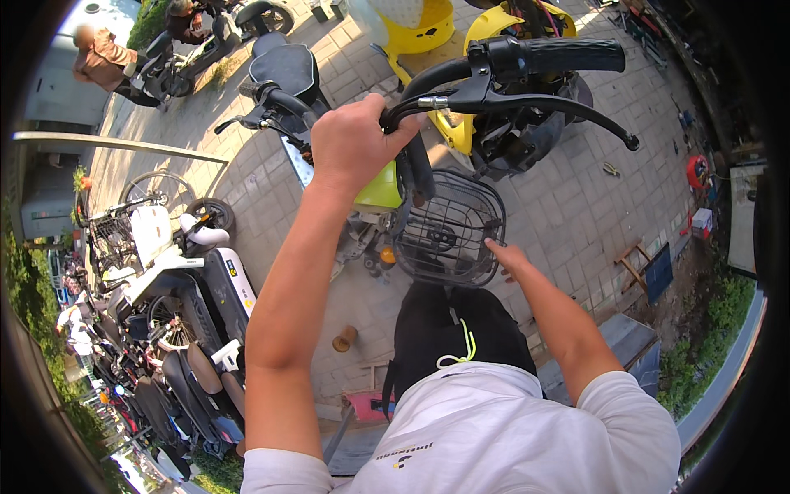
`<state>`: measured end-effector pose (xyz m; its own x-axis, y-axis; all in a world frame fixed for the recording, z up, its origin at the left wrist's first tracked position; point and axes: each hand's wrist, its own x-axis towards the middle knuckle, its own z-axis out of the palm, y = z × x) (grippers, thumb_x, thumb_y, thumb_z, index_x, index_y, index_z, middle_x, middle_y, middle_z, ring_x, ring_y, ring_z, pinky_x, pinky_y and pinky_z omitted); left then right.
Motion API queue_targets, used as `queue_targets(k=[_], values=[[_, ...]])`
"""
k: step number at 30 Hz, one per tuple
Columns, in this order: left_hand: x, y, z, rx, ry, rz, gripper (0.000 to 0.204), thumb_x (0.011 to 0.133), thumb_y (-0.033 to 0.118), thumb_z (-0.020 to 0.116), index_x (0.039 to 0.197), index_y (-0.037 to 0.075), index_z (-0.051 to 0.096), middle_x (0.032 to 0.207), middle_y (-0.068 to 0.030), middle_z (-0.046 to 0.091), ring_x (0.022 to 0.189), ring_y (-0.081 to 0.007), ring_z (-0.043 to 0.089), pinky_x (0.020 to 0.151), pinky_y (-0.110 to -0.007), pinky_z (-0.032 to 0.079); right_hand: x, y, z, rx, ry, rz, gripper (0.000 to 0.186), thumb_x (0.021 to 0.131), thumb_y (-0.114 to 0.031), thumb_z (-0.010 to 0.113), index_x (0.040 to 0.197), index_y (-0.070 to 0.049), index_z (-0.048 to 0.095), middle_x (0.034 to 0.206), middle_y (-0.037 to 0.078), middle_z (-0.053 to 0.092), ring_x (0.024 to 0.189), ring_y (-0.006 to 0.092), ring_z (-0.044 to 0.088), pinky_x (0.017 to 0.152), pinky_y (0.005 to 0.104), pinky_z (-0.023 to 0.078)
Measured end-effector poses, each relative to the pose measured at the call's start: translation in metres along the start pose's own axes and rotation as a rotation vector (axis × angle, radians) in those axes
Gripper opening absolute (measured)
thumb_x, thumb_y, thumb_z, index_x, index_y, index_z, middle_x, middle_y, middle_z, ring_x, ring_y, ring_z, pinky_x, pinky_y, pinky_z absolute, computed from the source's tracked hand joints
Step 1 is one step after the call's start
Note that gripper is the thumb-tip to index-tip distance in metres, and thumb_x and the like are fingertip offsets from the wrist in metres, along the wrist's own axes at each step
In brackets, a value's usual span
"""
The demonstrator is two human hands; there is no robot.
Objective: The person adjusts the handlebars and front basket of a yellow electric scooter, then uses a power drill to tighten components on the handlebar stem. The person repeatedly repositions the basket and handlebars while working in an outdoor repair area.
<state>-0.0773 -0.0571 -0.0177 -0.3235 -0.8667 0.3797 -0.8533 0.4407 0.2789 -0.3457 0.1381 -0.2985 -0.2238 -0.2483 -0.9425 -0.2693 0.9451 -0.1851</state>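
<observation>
My left hand (354, 144) is closed around the dark handlebar (428, 78) of an electric bike, near its middle, beside a bundle of cables. A black ribbed grip (576, 56) and a long brake lever (568, 107) extend to the right of it. My right hand (508, 257) is at the right rim of a black wire basket (444, 218) on the bike's front, its fingers bent at the rim and partly hidden. Below the left hand shows a lime-green body panel (380, 188), with an orange lamp (388, 254) near the basket. The bike's dark seat (284, 70) lies beyond.
A yellow scooter (448, 123) with exposed dark parts stands just ahead. Parked bikes and scooters (197, 321) crowd the left side. A tan cylinder (345, 337) lies on the paving. A small wooden frame (632, 267) sits at right. Two people (107, 62) are at far left.
</observation>
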Motion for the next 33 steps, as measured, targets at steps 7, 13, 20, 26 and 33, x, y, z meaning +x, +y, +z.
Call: queue_targets(k=[7,13,20,26,33], values=[[-0.011,-0.017,-0.008,-0.025,-0.01,-0.037,0.052,0.082,0.055,0.07,0.067,0.007,0.057,0.054,-0.0085,0.055,0.051,-0.0286,0.058,0.049,-0.038,0.045,-0.142,-0.121,0.007,0.207,0.106,-1.094,0.072,0.078,-0.041,0.08,0.131,0.0,0.054,0.116,0.018,0.062,0.108,0.0263,0.06,0.093,0.0364,0.048],[-0.003,-0.011,-0.003,-0.042,-0.023,0.02,0.06,0.08,0.062,0.068,0.07,0.004,0.056,0.056,-0.0107,0.057,0.056,-0.0299,0.061,0.051,-0.038,0.047,-0.182,-0.226,0.017,0.193,-0.242,-1.456,0.055,0.078,-0.021,0.079,0.123,-0.002,0.054,0.112,0.009,0.062,0.099,0.0151,0.058,0.086,0.0314,0.049],[-0.008,-0.019,-0.009,-0.109,-0.068,-0.026,0.064,0.076,0.067,0.069,0.081,0.004,0.061,0.063,-0.0122,0.062,0.06,-0.0334,0.063,0.056,-0.04,0.05,-0.192,-0.248,0.048,0.277,-0.064,-1.471,0.027,0.078,-0.011,0.078,0.098,0.001,0.064,0.088,0.004,0.067,0.082,0.0105,0.06,0.074,0.0286,0.051],[-0.086,-0.078,-0.025,-0.454,0.512,-0.402,0.041,0.094,0.042,0.063,0.108,0.003,0.059,0.112,-0.0104,0.061,0.102,-0.0193,0.057,0.091,-0.03,0.043,-0.185,-0.251,0.05,0.472,0.041,-1.378,0.024,0.079,-0.012,0.079,0.09,0.002,0.063,0.081,0.001,0.066,0.075,0.0054,0.057,0.068,0.0235,0.049],[-0.356,-0.114,0.179,-1.629,0.507,-2.135,0.059,0.09,0.04,0.063,0.133,0.004,0.045,0.14,-0.0191,0.043,0.128,-0.0405,0.045,0.107,-0.056,0.033,-0.206,-0.245,0.056,0.457,0.068,-1.349,0.019,0.08,-0.008,0.078,0.093,0.002,0.068,0.085,0.0,0.067,0.077,0.0065,0.058,0.069,0.0232,0.048]])
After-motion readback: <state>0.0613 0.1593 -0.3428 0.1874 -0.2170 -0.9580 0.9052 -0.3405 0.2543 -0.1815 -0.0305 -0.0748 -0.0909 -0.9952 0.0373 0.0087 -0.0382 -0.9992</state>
